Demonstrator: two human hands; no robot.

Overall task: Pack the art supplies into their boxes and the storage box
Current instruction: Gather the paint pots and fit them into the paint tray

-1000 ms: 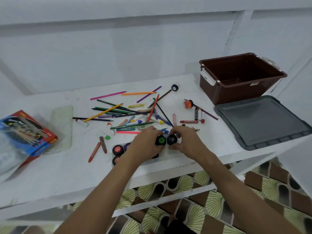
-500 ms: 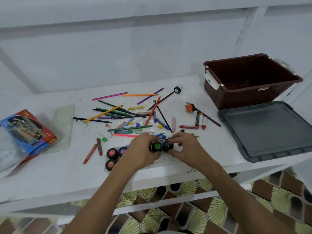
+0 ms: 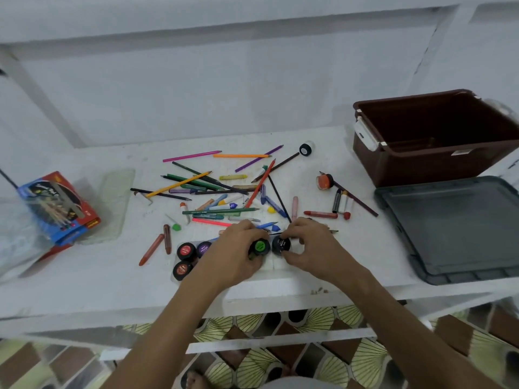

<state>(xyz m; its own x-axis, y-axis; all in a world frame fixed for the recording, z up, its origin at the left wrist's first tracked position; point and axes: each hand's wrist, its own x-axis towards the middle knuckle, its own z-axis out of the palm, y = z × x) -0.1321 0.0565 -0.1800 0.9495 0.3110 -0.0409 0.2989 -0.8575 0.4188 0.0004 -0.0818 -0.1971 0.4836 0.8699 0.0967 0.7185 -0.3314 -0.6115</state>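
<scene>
A clear tray of paint pots (image 3: 276, 264) lies at the table's front edge. My left hand (image 3: 234, 255) grips the green-lidded paint pot (image 3: 259, 246) in it. My right hand (image 3: 307, 247) pinches the black-lidded paint pot (image 3: 280, 244) beside it. Red (image 3: 186, 251), purple (image 3: 204, 247) and orange-red (image 3: 182, 270) pots sit at the tray's left end. Loose coloured pencils (image 3: 222, 186) and crayons (image 3: 320, 214) are scattered behind my hands. An orange paint pot (image 3: 323, 181) and a white paint pot (image 3: 306, 149) lie apart, farther back.
A brown storage box (image 3: 432, 161) stands open at the back right, its grey lid (image 3: 455, 226) flat in front of it. A red-and-blue pencil box (image 3: 56, 209) and a clear plastic case (image 3: 116, 203) lie at the left. Patterned floor shows below the table.
My hands stay on the green and black pots with small finger shifts. The camera view has drifted slightly, so the table sits a little lower and more to the right.
</scene>
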